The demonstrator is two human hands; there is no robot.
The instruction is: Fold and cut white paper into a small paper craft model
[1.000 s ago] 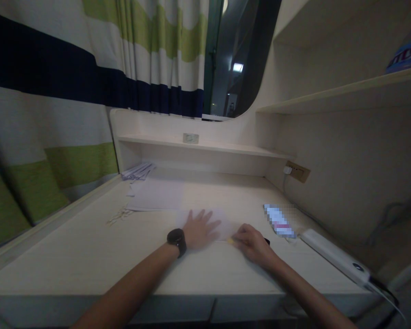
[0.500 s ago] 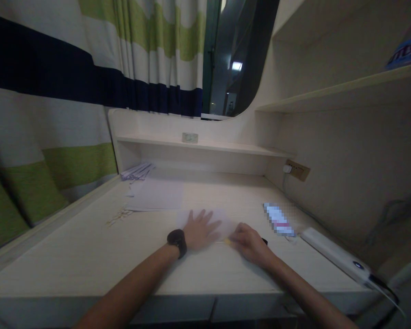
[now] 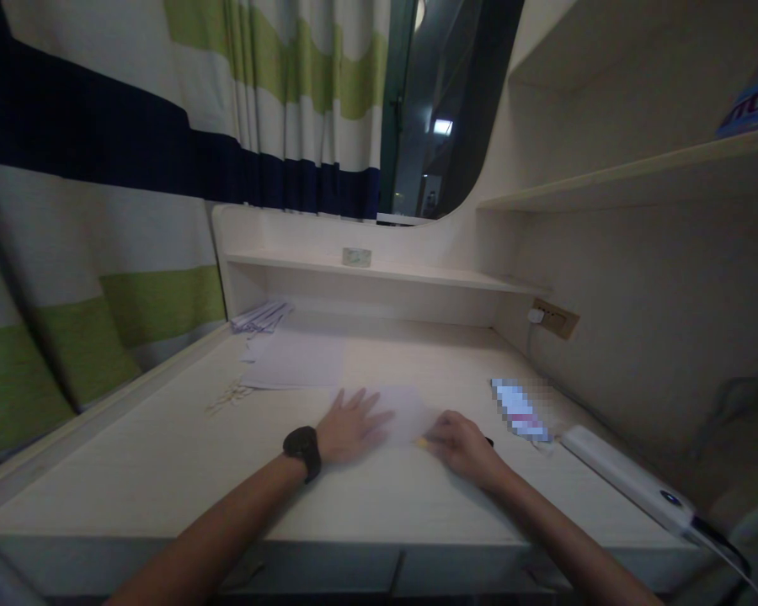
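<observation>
My left hand [image 3: 352, 427], wearing a dark watch [image 3: 302, 451] on its wrist, presses flat with fingers spread on the left part of a white paper sheet [image 3: 404, 412]. At the sheet's right lower corner, my right hand [image 3: 460, 446] is closed around a slim tool [image 3: 421, 442]. A yellow end of the tool pokes out to the left of the fingers, and a dark end shows behind the hand. Its middle is hidden in my grip, so I cannot tell its exact kind.
Larger paper sheets [image 3: 296, 358], folded paper strips [image 3: 262, 316] and pale rubber bands [image 3: 231, 394] lie at the left. A phone [image 3: 519, 410] and a white power strip [image 3: 625, 480] are on the right. A tape roll [image 3: 357, 257] stands on the low back shelf [image 3: 417, 274].
My left hand has slid left across the sheet, uncovering more of it. My right hand stays at the sheet's right corner with the tool. The view has shifted slightly.
</observation>
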